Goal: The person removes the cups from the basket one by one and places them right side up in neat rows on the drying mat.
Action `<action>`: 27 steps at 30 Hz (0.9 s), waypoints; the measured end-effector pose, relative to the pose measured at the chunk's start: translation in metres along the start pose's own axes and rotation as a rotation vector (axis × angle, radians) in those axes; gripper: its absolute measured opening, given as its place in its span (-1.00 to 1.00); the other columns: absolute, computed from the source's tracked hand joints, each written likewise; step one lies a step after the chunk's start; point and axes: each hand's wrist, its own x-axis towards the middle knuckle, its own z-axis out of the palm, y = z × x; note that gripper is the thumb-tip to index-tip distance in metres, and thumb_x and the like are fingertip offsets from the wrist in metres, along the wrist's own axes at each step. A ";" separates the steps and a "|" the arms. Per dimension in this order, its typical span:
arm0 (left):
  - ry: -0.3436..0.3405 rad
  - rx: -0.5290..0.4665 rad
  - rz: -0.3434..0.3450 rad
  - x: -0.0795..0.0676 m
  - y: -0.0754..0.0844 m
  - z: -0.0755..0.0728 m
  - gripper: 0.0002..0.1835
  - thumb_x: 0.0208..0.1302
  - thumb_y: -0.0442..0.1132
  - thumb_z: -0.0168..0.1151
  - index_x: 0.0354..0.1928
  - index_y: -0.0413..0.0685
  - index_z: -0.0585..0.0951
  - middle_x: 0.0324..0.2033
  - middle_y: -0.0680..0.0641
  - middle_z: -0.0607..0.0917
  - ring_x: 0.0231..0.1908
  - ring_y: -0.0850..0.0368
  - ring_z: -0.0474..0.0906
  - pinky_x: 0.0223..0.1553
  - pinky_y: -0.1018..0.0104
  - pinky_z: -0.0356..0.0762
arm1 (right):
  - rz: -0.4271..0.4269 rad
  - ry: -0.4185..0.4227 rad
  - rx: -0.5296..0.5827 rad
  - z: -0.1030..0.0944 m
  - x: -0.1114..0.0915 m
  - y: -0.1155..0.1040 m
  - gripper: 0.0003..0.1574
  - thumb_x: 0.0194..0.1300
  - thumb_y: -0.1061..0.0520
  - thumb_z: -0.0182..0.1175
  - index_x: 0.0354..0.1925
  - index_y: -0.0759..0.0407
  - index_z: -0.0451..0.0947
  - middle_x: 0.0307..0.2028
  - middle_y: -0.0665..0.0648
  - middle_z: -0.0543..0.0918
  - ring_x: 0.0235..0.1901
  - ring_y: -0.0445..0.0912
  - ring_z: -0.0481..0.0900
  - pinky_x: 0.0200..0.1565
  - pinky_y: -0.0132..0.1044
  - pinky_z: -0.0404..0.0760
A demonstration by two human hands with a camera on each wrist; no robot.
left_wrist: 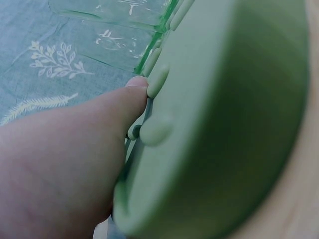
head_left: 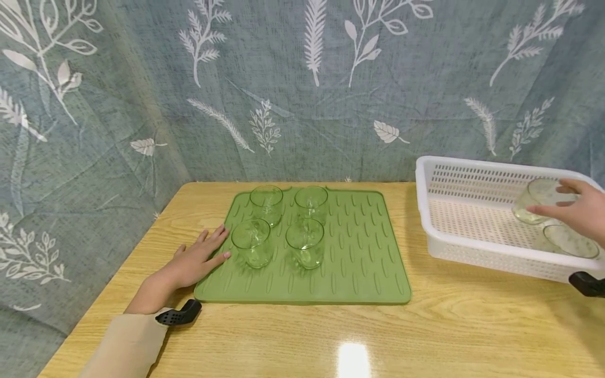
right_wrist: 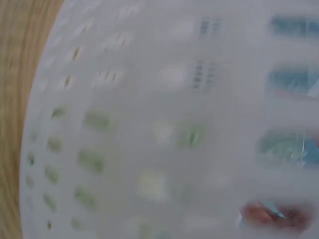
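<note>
On the green ridged drying mat [head_left: 359, 252], several clear green glasses stand upright, among them a front-left glass [head_left: 255, 244] and a front-right glass [head_left: 306, 244]. My left hand [head_left: 196, 260] rests spread on the mat's left edge, beside the front-left glass; its thumb [left_wrist: 132, 102] touches the mat in the left wrist view. Over the right end of the white basket [head_left: 465, 244], my right hand [head_left: 583, 207] has thumb and fingers spread at a glass [head_left: 522, 207]. Contact is unclear. Another glass [head_left: 569, 242] sits nearer the basket's front wall, partly under the hand.
A wooden table [head_left: 264, 336] carries mat and basket, with bare wood between them. Behind hangs a blue-grey curtain [head_left: 283, 131] with white leaf prints. The basket's slotted wall [right_wrist: 149, 99] fills the right wrist view, blurred.
</note>
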 end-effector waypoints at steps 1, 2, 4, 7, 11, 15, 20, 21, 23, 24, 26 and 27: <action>-0.001 -0.001 0.000 0.000 0.000 0.000 -0.21 0.36 0.27 -0.21 0.47 0.01 -0.05 0.44 -0.10 -0.12 0.36 -0.29 -0.31 0.04 -0.52 -0.36 | -0.006 -0.004 0.003 -0.001 0.000 -0.002 0.45 0.03 -0.45 0.18 0.44 0.30 -0.36 0.30 0.59 -0.07 0.01 0.56 0.17 -0.21 0.36 0.33; -0.002 -0.001 0.000 0.000 0.000 0.001 -0.21 0.36 0.27 -0.21 0.47 0.01 -0.05 0.44 -0.10 -0.12 0.36 -0.28 -0.31 0.04 -0.52 -0.37 | -0.012 -0.009 0.008 -0.001 0.000 -0.004 0.46 0.01 -0.46 0.19 0.44 0.29 -0.36 0.30 0.58 -0.07 0.02 0.56 0.17 -0.22 0.36 0.33; -0.001 0.002 0.000 0.001 -0.001 0.001 -0.21 0.37 0.27 -0.22 0.47 0.02 -0.06 0.44 -0.10 -0.12 0.36 -0.28 -0.31 0.04 -0.52 -0.36 | -0.020 -0.016 0.016 -0.002 0.001 -0.006 0.47 0.00 -0.46 0.20 0.45 0.27 -0.36 0.31 0.57 -0.07 0.03 0.56 0.18 -0.23 0.36 0.33; 0.001 0.005 0.001 0.001 -0.001 0.001 -0.21 0.36 0.28 -0.22 0.47 0.02 -0.06 0.44 -0.09 -0.12 0.36 -0.28 -0.31 0.04 -0.52 -0.35 | -0.034 -0.023 0.032 -0.003 0.004 -0.007 0.46 -0.01 -0.45 0.22 0.46 0.21 -0.37 0.33 0.54 -0.08 0.03 0.55 0.19 -0.24 0.37 0.33; -0.001 0.001 0.000 0.001 0.000 0.000 -0.21 0.36 0.28 -0.22 0.47 0.01 -0.05 0.44 -0.09 -0.12 0.36 -0.29 -0.31 0.04 -0.53 -0.35 | -0.059 -0.032 0.046 -0.004 0.004 -0.012 0.45 -0.03 -0.45 0.24 0.47 0.08 -0.37 0.34 0.50 -0.07 0.03 0.53 0.22 -0.28 0.35 0.34; -0.003 0.004 -0.003 0.001 -0.001 0.000 -0.20 0.36 0.29 -0.23 0.47 0.01 -0.06 0.44 -0.09 -0.13 0.36 -0.29 -0.31 0.04 -0.53 -0.34 | -0.078 -0.055 0.040 -0.008 -0.004 -0.028 0.40 0.01 -0.41 0.24 0.47 0.02 -0.39 0.34 0.48 -0.03 0.02 0.50 0.24 -0.30 0.33 0.34; -0.001 0.004 -0.001 0.001 -0.001 0.000 -0.20 0.36 0.28 -0.23 0.47 0.01 -0.06 0.44 -0.09 -0.13 0.36 -0.29 -0.30 0.04 -0.53 -0.35 | -0.111 -0.125 0.075 -0.020 -0.023 -0.061 0.32 0.09 -0.33 0.24 0.47 -0.05 -0.38 0.36 0.45 -0.07 0.04 0.47 0.22 -0.38 0.24 0.40; -0.001 0.003 0.000 0.001 -0.001 0.000 -0.21 0.36 0.28 -0.23 0.47 0.01 -0.06 0.44 -0.09 -0.13 0.36 -0.29 -0.30 0.04 -0.53 -0.35 | -0.122 -0.132 0.080 -0.023 -0.027 -0.070 0.31 0.08 -0.33 0.25 0.47 -0.06 -0.36 0.36 0.44 -0.07 0.04 0.45 0.23 -0.42 0.18 0.42; -0.002 0.001 0.002 0.000 -0.001 0.000 -0.21 0.37 0.27 -0.22 0.47 0.00 -0.06 0.44 -0.10 -0.13 0.36 -0.30 -0.30 0.04 -0.53 -0.34 | -0.137 -0.140 0.080 -0.027 -0.037 -0.087 0.30 0.08 -0.32 0.25 0.48 -0.05 -0.33 0.37 0.41 -0.04 0.05 0.40 0.24 -0.47 0.09 0.44; -0.001 -0.001 0.003 0.000 -0.001 0.000 -0.21 0.37 0.27 -0.21 0.47 0.00 -0.06 0.44 -0.10 -0.12 0.36 -0.30 -0.30 0.04 -0.53 -0.34 | -0.153 -0.157 0.099 -0.031 -0.042 -0.097 0.29 0.09 -0.31 0.26 0.48 -0.01 -0.32 0.37 0.42 -0.05 0.06 0.42 0.23 -0.46 0.11 0.44; -0.001 -0.003 0.003 0.000 -0.001 0.000 -0.22 0.37 0.26 -0.21 0.47 0.00 -0.05 0.44 -0.10 -0.12 0.36 -0.30 -0.30 0.04 -0.53 -0.34 | -0.166 -0.178 0.121 -0.037 -0.053 -0.116 0.28 0.12 -0.26 0.26 0.48 0.08 -0.30 0.35 0.45 -0.03 0.07 0.43 0.21 -0.38 0.15 0.44; 0.001 -0.005 0.003 -0.001 0.000 0.000 -0.22 0.37 0.25 -0.20 0.47 0.00 -0.05 0.44 -0.10 -0.12 0.36 -0.30 -0.30 0.04 -0.53 -0.34 | -0.166 -0.191 0.131 -0.041 -0.059 -0.127 0.28 0.13 -0.24 0.27 0.47 0.17 -0.29 0.34 0.46 -0.02 0.07 0.42 0.21 -0.31 0.19 0.44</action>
